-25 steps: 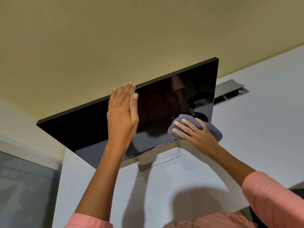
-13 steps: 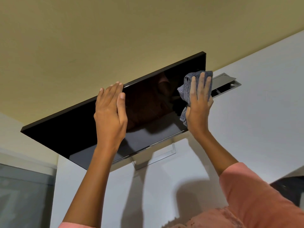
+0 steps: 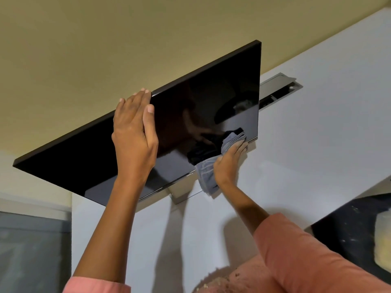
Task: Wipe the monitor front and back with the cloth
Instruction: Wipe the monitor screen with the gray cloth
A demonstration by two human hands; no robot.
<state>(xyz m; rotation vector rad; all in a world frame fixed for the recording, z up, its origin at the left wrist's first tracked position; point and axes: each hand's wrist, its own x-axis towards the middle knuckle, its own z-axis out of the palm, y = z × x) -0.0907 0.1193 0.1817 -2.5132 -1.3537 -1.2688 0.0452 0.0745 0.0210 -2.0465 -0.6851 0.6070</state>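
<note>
- Our right hand (image 3: 229,163) presses the grey cloth (image 3: 208,174) flat against the bottom right corner of the monitor (image 3: 190,115). The fingers (image 3: 240,145) lie nearly straight on the cloth, and part of the cloth hangs down below the palm.
- Our left hand (image 3: 135,132) rests on the top edge of the monitor. Its fingers (image 3: 140,97) reach over the top edge and the thumb lies flat on the glass. We think this hand keeps the monitor from rocking.
- Half a second ago the cloth was up at the top right corner. Now it is down at the bottom right corner. So we have just wiped down the right side of the screen.
- That means the front is getting cleaned bit by bit. The middle and left of the screen may need more wiping, and the back is not yet wiped.
- The monitor stands on its silver stand (image 3: 179,193) on the white table (image 3: 317,144), with the dark screen facing us.
- We count one monitor, one cloth and two hands.
- Behind the monitor there is one open cable slot (image 3: 279,89) in the table.
</note>
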